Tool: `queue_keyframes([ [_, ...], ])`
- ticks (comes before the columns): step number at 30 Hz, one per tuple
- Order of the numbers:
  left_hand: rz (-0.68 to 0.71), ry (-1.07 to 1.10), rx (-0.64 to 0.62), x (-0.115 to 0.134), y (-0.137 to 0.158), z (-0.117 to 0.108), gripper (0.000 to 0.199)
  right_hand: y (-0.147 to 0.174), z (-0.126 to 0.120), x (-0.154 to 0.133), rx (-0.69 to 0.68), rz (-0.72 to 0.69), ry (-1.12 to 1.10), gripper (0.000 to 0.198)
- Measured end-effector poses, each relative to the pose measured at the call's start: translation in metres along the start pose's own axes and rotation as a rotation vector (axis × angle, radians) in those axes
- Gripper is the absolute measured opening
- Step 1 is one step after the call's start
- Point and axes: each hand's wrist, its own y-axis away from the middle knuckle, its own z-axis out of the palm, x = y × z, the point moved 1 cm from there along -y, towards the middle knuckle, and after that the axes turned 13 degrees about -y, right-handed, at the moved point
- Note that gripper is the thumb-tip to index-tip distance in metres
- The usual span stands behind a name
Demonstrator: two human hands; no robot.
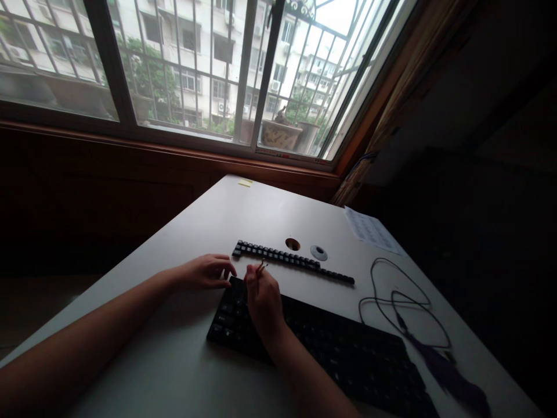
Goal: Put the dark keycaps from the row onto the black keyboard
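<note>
A black keyboard [348, 342] lies slantwise on the white desk, partly covered by my right hand and forearm. My right hand [265, 299] is closed over its upper left part, gripping a thin two-pronged tool [261, 267] whose brownish tips stick out above the fingers; its exact kind is hard to make out. At the keyboard's upper left corner rests my left hand [211, 271], fingers bent and thumb apart from them, with nothing visible in it. Loose black keycaps [278, 255] stand lined up in rows just beyond the keyboard.
Behind the keycaps are a round hole [292, 244] in the desk [174, 342] and a grey grommet cover [319, 252]. A black cable [407, 302] loops on the right, near a dark purple item [452, 371]. Paper sheets [374, 230] lie at the right edge, a yellow note [245, 183] at the far corner.
</note>
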Motion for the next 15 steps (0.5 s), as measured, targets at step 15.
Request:
queue_keyframes([
  [15, 0.036, -0.043, -0.006, 0.003, -0.0028, 0.0003, 0.024, 0.0017, 0.0046, -0.0032, -0.241, -0.08, 0.342, 0.031],
])
